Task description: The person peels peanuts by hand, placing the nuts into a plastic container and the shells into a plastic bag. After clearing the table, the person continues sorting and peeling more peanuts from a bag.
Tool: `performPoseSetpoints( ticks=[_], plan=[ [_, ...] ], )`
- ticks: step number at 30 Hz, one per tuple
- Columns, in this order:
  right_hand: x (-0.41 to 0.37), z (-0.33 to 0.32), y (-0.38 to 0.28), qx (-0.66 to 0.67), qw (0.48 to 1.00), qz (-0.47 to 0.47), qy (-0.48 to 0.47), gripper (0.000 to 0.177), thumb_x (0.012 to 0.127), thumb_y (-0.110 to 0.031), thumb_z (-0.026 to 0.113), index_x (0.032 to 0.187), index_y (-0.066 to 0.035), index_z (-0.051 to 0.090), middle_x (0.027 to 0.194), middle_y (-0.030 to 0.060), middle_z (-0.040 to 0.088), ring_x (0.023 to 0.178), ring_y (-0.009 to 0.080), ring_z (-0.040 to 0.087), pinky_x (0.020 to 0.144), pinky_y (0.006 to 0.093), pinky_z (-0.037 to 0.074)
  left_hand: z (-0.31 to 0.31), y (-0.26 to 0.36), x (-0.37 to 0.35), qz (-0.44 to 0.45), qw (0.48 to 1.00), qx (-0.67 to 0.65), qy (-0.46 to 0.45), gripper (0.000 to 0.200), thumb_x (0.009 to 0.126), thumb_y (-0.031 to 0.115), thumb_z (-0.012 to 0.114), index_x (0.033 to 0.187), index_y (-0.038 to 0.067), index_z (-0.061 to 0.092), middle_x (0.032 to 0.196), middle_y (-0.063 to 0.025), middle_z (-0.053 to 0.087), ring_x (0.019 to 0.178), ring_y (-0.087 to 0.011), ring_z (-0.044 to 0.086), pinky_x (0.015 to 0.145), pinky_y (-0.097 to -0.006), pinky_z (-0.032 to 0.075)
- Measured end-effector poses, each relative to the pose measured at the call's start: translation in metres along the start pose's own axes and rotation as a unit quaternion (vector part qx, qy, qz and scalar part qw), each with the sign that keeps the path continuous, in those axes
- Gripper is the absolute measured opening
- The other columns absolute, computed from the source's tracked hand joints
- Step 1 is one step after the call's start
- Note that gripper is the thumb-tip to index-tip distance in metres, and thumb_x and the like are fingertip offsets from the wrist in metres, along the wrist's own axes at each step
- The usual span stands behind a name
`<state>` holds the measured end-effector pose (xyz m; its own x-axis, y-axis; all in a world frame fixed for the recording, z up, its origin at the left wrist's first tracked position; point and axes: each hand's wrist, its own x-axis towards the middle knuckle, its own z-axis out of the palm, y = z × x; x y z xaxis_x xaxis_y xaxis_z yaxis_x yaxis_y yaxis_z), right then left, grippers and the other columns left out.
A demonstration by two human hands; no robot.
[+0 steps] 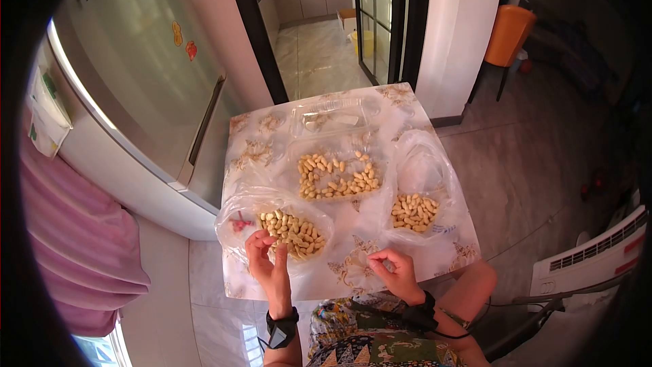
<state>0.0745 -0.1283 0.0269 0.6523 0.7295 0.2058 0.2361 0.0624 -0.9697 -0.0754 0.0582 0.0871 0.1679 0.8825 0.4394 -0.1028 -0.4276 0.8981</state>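
Tan peanuts — left hand close, loosely curled.

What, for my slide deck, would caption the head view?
Left hand at one peanut bag, right hand near another, with a peanut-filled tray beyond.

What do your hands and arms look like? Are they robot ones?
No, a person's: left hand and right hand, without gloves. Each wrist wears a chunky black band, left and right, with a thin cable. No sleeves show on the forearms.
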Motion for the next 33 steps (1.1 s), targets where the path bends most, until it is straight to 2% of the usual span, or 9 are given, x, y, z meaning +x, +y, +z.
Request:
performPoseSetpoints(
  ticks=[6,10,12,15,16,20,23,25,33],
  plan=[
    [0.000,-0.001,-0.001,0.027,0.999,0.025,-0.018,0.008,0.088,0.000,0.065,0.095,0.003,0.066,0.089,0.0038,0.066,0.082,0.0073,0.059,0.073,0.0224,0.047,0.007,0.018,-0.029,-0.227,0.881,-0.279,-0.307,0.010,0.089,-0.003,0.061,0.097,0.002,0.058,0.091,-0.0061,0.061,0.079,-0.0125,0.060,0.069,-0.0252,0.051],
    [0.004,-0.008,-0.033,0.131,0.990,0.039,0.016,0.014,0.083,-0.001,0.069,0.097,0.001,0.067,0.088,0.0067,0.067,0.080,0.0110,0.062,0.073,0.0246,0.048,0.023,-0.004,-0.058,-0.302,0.849,-0.249,-0.357,0.008,0.091,0.000,0.063,0.097,0.002,0.058,0.091,-0.0039,0.063,0.079,-0.0087,0.059,0.068,-0.0242,0.050],
    [0.022,-0.019,-0.070,0.043,0.999,-0.023,0.008,0.013,0.082,-0.001,0.069,0.096,0.001,0.067,0.088,0.0075,0.067,0.079,0.0122,0.062,0.073,0.0253,0.048,0.030,-0.015,-0.070,-0.312,0.836,-0.183,-0.413,0.011,0.092,0.002,0.061,0.102,0.002,0.057,0.096,-0.0053,0.062,0.083,-0.0109,0.061,0.072,-0.0257,0.052],
    [0.068,-0.027,-0.097,-0.105,0.987,-0.119,-0.022,0.019,0.083,-0.003,0.067,0.100,0.000,0.062,0.092,0.0091,0.063,0.082,0.0165,0.060,0.074,0.0283,0.048,0.047,-0.007,-0.072,-0.267,0.850,-0.234,-0.389,0.021,0.091,0.001,0.062,0.111,0.001,0.056,0.116,-0.0054,0.059,0.104,-0.0115,0.058,0.085,-0.0263,0.050],
    [0.084,-0.028,-0.100,-0.132,0.984,-0.115,-0.035,0.022,0.084,-0.004,0.067,0.104,-0.001,0.060,0.096,0.0084,0.061,0.086,0.0162,0.058,0.076,0.0286,0.047,0.052,-0.014,-0.071,-0.260,0.831,-0.260,-0.418,0.040,0.091,0.002,0.062,0.128,0.003,0.047,0.137,-0.0087,0.046,0.124,-0.0183,0.048,0.099,-0.0322,0.045],
    [0.155,-0.014,-0.072,-0.202,0.963,-0.157,-0.084,0.027,0.085,-0.009,0.065,0.109,-0.002,0.057,0.102,0.0113,0.058,0.095,0.0234,0.057,0.082,0.0336,0.047,0.077,-0.024,-0.065,-0.214,0.861,-0.256,-0.383,0.072,0.089,0.007,0.065,0.146,0.007,0.022,0.152,-0.0124,0.024,0.138,-0.0270,0.031,0.108,-0.0399,0.035],
    [0.196,-0.004,-0.028,-0.341,0.916,-0.165,-0.135,0.028,0.088,-0.019,0.063,0.110,-0.003,0.056,0.108,0.0170,0.056,0.104,0.0317,0.053,0.090,0.0394,0.043,0.086,-0.036,-0.063,-0.223,0.871,-0.268,-0.346,0.074,0.089,0.008,0.066,0.147,0.006,0.020,0.153,-0.0123,0.021,0.139,-0.0272,0.030,0.107,-0.0397,0.036],
    [0.214,0.008,-0.022,-0.478,0.844,-0.055,-0.236,0.030,0.090,-0.028,0.058,0.110,-0.006,0.057,0.110,0.0219,0.055,0.109,0.0386,0.049,0.094,0.0453,0.039,0.086,-0.034,-0.055,-0.220,0.874,-0.258,-0.349,0.079,0.089,0.006,0.065,0.150,0.007,0.014,0.154,-0.0121,0.018,0.139,-0.0275,0.029,0.107,-0.0399,0.035],
    [0.226,0.035,-0.039,-0.470,0.801,0.072,-0.364,0.039,0.088,-0.045,0.055,0.106,-0.011,0.063,0.109,0.0210,0.059,0.109,0.0399,0.053,0.090,0.0470,0.043,0.088,-0.025,-0.036,-0.286,0.825,-0.360,-0.329,0.089,0.091,0.003,0.062,0.154,0.012,0.000,0.159,-0.0074,0.004,0.140,-0.0243,0.027,0.107,-0.0366,0.035]
  ],
)
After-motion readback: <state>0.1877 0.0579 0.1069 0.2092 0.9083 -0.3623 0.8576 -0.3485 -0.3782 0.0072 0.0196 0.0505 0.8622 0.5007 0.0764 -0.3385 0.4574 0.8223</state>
